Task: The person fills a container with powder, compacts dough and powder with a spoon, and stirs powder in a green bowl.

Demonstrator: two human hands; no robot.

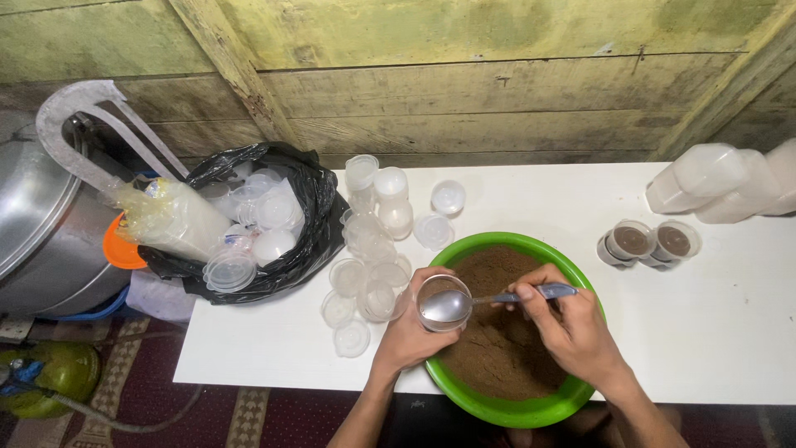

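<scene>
Cup: a small clear plastic cup [442, 300] is held over the left rim of the green bowl, near the table's near edge.
Left hand: the left hand [412, 330] is wrapped around the cup, fingers curled closed on its side.
Right hand: the right hand [572, 332] is positioned above the bowl, fingers pinched shut on the spoon handle.
Spoon: a metal spoon [464, 304] is laid with its bowl over the cup mouth.
Bowl: a green bowl [531, 408] is filled with brown powder [497, 344].
Table: a white table [730, 332] is set against a wooden wall.
Empty cups: clear cups [365, 282] are clustered just left of the bowl.
Bag: a black bag [319, 224] of cups is placed far left.
Filled cups: two lidded cups [651, 242] are placed right of the bowl.
</scene>
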